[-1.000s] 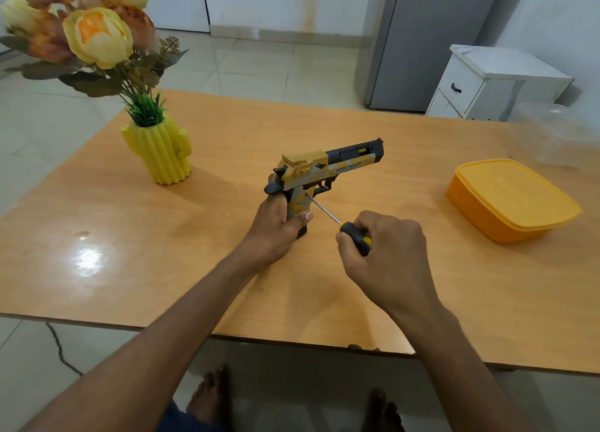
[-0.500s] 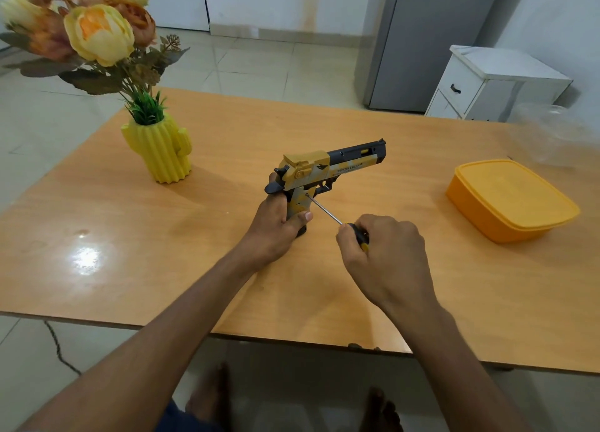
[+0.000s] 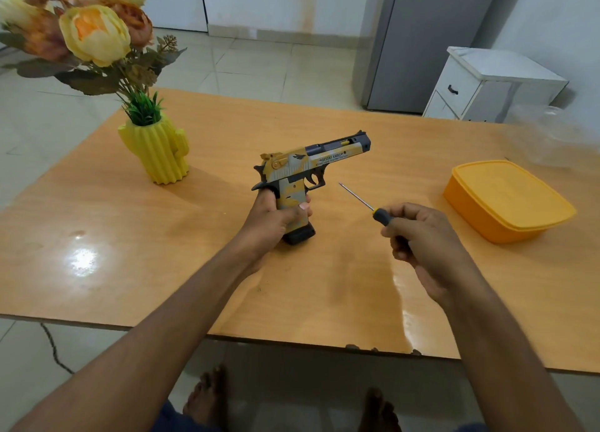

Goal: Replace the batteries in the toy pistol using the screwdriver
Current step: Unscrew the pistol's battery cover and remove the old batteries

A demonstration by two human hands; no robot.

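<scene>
One toy pistol (image 3: 305, 172) is in play here, standing upright near the middle of the table (image 3: 130, 253), butt down on the wood, barrel pointing off toward 2 o'clock. Your left hand (image 3: 276, 219) is wrapped around its grip, thumb across the side panel. Your right hand (image 3: 418, 237) is curled around the handle of the one screwdriver (image 3: 367, 204), tip in the air, apart from the gun at about 3 o'clock of the trigger guard.

My take: you're between bites on the cover screw, though I can't make out the screw itself from here. So before you turn anything, seat the tip square in the head, push in along the shaft, and keep the grip clamped so the gun can't twist. Tiny screws strip fast if you come in at an angle. Plan a spot for the screw too, since it'll probably roll.

Count-wise: one yellow cactus vase (image 3: 162, 152) with flowers at 10 o'clock, one orange lidded box (image 3: 506, 198) at 3 o'clock, zero batteries visible.
</scene>
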